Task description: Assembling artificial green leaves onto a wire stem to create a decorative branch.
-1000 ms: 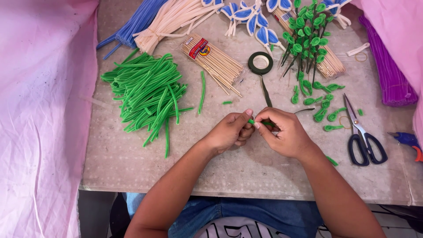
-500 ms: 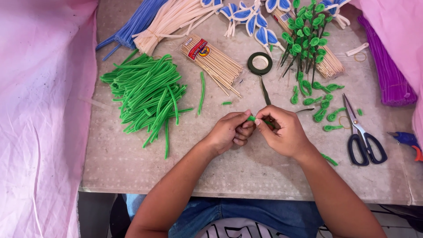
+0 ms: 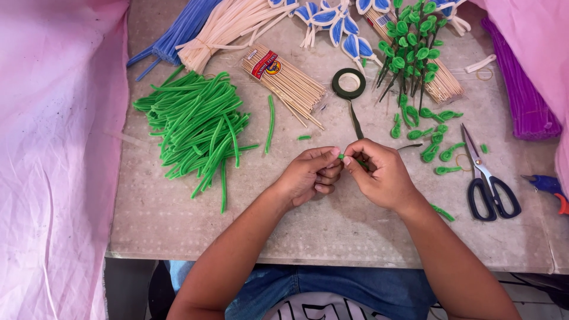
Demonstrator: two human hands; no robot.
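Observation:
My left hand (image 3: 308, 173) and my right hand (image 3: 379, 173) meet fingertip to fingertip over the middle of the table. Between them they pinch a small green pipe-cleaner piece (image 3: 341, 156), mostly hidden by the fingers. A strip of dark green floral tape (image 3: 355, 121) runs from my right hand up to its roll (image 3: 348, 83). A pile of green pipe cleaners (image 3: 198, 127) lies to the left of my left hand. Small looped green pieces (image 3: 435, 139) lie scattered to the right of my right hand.
A bundle of wooden skewers (image 3: 284, 83) lies behind my hands. Black-handled scissors (image 3: 489, 178) and a blue glue gun (image 3: 548, 186) lie at right. Green-tipped sticks (image 3: 412, 50), blue and cream pipe cleaners (image 3: 213, 26), purple ones (image 3: 521, 89); pink cloth (image 3: 53, 148) flanks the table.
Both hands stay in the same spot. The fingers have shifted slightly around the small green piece, which now shows less between them.

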